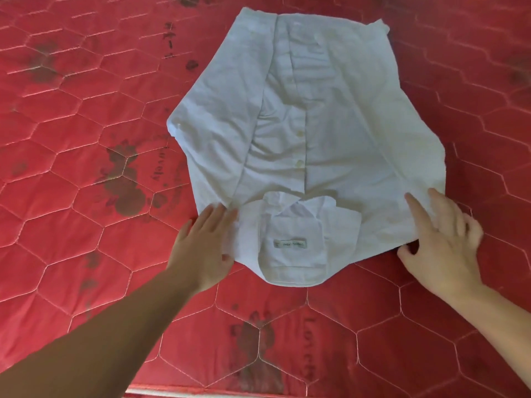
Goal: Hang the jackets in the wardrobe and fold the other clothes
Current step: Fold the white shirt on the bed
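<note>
Shirt (321,133): white, lying buttoned-side up at the mattress (71,124) centre, collar (290,248) pointing to 6 o'clock.
Left hand (205,248): fingers straight, resting on the shoulder at 7 o'clock.
Right hand (442,239): pinching the shoulder edge at 4 o'clock.

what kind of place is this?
Likely a bedroom. A red quilted mattress fills the view, its near edge at the bottom. A white shirt lies flat on it, the left hand and right hand at its shoulders.

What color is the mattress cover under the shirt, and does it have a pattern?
Red, quilted in hexagons with dark flower prints: the mattress cover, seen in the head view.
</note>
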`<state>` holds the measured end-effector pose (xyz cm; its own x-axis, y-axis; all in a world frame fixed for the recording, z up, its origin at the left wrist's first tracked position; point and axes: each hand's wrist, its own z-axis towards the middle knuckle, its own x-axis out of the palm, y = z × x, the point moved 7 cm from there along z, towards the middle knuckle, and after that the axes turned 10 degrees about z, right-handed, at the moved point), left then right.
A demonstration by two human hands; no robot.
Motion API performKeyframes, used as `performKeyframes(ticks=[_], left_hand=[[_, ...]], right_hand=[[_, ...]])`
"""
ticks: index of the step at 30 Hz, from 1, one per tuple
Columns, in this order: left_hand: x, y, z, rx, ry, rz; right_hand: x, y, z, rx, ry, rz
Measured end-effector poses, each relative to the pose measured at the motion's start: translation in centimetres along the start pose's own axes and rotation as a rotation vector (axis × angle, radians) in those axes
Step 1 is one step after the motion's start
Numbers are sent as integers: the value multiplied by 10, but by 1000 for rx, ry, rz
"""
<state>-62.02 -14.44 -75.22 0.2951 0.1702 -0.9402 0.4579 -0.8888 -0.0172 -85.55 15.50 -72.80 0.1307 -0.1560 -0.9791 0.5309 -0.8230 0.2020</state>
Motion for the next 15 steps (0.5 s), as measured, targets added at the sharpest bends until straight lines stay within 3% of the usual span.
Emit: performKeyframes(ticks=[3,6,10,13,15], left_hand=[[-4,-2,8,75,-116,5],[-3,0,8,175,-228,20],[8,8,-7,283,-232,73],[8,14,-21,292,-182,83],[-1,13,-26,188,-153,-23]], right_hand=[[11,-12,6,118,104,105],[18,2,7,-124,119,177],[14,11,-17,-391,154,30],[3,8,-35,-368,216,112],[-6,4,-40,-167,172,267]])
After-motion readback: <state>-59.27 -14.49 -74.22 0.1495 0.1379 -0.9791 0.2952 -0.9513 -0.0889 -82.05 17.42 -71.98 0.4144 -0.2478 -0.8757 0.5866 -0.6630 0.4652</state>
